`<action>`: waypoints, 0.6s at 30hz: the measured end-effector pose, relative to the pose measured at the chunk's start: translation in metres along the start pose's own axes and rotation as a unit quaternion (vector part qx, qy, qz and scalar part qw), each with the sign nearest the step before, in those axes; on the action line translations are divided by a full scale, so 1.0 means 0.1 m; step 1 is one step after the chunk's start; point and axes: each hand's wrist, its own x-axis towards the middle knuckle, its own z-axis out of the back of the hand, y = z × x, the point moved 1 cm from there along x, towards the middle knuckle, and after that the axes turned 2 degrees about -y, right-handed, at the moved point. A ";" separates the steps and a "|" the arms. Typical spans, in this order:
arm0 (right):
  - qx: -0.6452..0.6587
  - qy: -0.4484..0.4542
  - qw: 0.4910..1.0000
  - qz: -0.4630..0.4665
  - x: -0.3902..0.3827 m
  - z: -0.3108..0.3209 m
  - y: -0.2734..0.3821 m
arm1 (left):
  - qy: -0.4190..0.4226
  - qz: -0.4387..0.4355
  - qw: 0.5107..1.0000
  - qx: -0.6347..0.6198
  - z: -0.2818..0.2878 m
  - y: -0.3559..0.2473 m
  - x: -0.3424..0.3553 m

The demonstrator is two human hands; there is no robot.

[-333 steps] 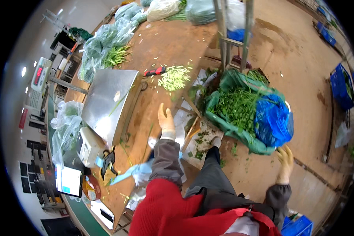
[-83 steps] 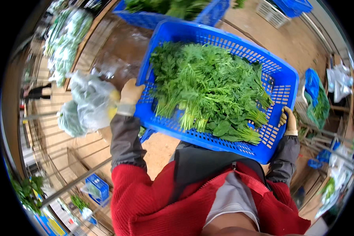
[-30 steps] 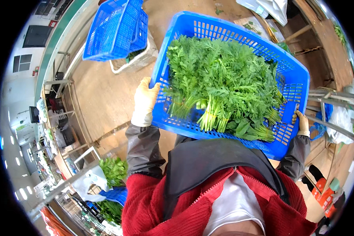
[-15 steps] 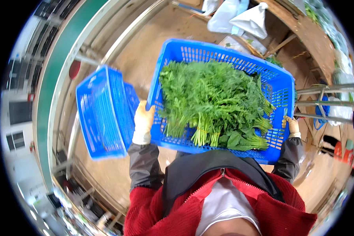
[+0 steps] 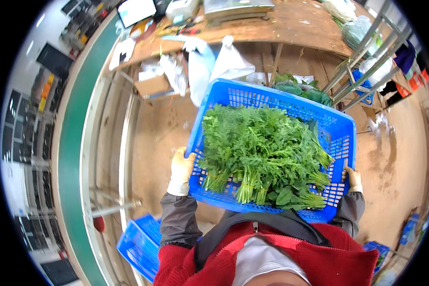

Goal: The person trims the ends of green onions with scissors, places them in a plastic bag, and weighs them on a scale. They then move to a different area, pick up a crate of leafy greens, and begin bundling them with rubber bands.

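Note:
Between my two hands hangs a blue plastic basket (image 5: 271, 95) with slotted sides, held in front of my body. Bunches of leafy greens (image 5: 267, 148) with feathery leaves fill much of it, their tied stems toward me. A bunch with broader leaves (image 5: 291, 196) lies at the near right. My left hand (image 5: 181, 165), in a pale glove, grips the basket's left rim. On the right side, my gloved right hand (image 5: 352, 178) has its fingers hooked through the slotted wall.
Ahead stands a wooden table (image 5: 300, 26) with a scale (image 5: 238, 7) on top and white bags (image 5: 231, 62) hanging at its edge. Metal rails (image 5: 372, 57) jut in at the right. A green-topped conveyor (image 5: 76, 143) runs along the left. Another blue basket (image 5: 140, 245) is at lower left.
The wooden table and hanging bags have come nearer, and the other blue basket has slid back toward the lower left. Both hands keep their hold on the filled basket.

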 end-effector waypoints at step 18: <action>0.244 -0.128 0.949 0.152 -0.72 -0.19 -0.08 | 0.182 -0.336 0.922 0.058 -1.10 -3.40 2.38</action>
